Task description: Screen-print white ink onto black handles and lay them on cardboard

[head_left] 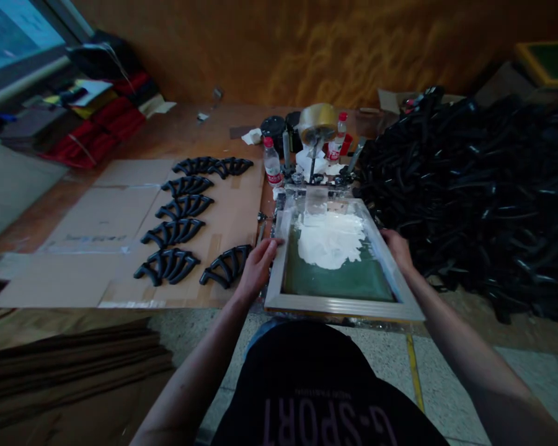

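Observation:
A screen printing frame [344, 306] with a pale metal border and green mesh lies in front of me. White ink [330, 238] covers the upper part of its mesh. My left hand [258, 263] is closed at the frame's left edge, with the fingertips against the border. My right hand [400, 249] is closed at the right edge, its fingertips partly hidden. A clear-looking strip [315, 201], like a squeegee blade, stands at the far end of the ink. What lies under the frame is hidden.
Curved black handle-like parts [174, 232] lie in groups on flat cardboard [97, 217] to the left. A big heap of black parts [469, 186] fills the right. Behind the frame stand red-capped bottles [273, 166], a tape roll [317, 122] and clamps. Red bundles [106, 124] lie back left.

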Available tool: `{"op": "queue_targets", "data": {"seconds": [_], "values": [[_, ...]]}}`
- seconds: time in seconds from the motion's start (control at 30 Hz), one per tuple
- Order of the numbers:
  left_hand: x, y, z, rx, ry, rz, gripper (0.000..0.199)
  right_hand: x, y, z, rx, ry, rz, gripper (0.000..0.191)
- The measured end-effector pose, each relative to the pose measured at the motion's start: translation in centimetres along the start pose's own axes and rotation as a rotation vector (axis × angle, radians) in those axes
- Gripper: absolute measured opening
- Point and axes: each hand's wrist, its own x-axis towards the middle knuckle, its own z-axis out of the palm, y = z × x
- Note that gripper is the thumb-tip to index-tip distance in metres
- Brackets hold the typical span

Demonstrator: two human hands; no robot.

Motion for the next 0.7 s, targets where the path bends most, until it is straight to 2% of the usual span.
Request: {"op": "queue_targets", "data": {"seconds": [0.07, 0.13, 0.2, 0.3, 0.4, 0.47, 0.6, 0.7], "values": [[-0.7, -2.7, 0.3, -0.025, -0.046, -0.119, 0.047, 1.7, -1.1, -0.7, -0.054, 0.11, 0.0, 0.03], [-0.9, -5.2, 0.8, -0.033, -0.07, -0.191, 0.059, 3.3, -3.9, 0.2, -0.147, 0.146, -0.133, 0.051], [-0.6, -7.2, 1.3, 0.005, -0.056, -0.203, 0.062, 4.8, -7.2, 2.2, -0.257, 0.099, -0.297, 0.068], [0.0, -9.0, 1.7, 0.082, -0.031, -0.205, 0.058, 5.9, -10.6, 5.3, -0.383, -0.054, -0.389, 0.053], [0.4, -9.7, 1.6, 0.151, -0.05, -0.224, 0.055, 4.9, -10.7, 7.2, -0.428, -0.208, -0.391, 0.027], [0.5, -10.1, 1.4, 0.178, -0.072, -0.228, 0.054, 2.9, -9.8, 7.4, -0.45, -0.275, -0.482, 0.014], [0.6, -10.4, 1.3, 0.177, -0.068, -0.245, 0.052, -1.0, -8.2, 5.7, -0.429, -0.401, -0.825, 0.016], [0.5, -10.2, 1.3, 0.162, -0.043, -0.257, 0.051, -1.3, -8.2, 4.7, -0.339, -0.503, -0.921, 0.017]]}}
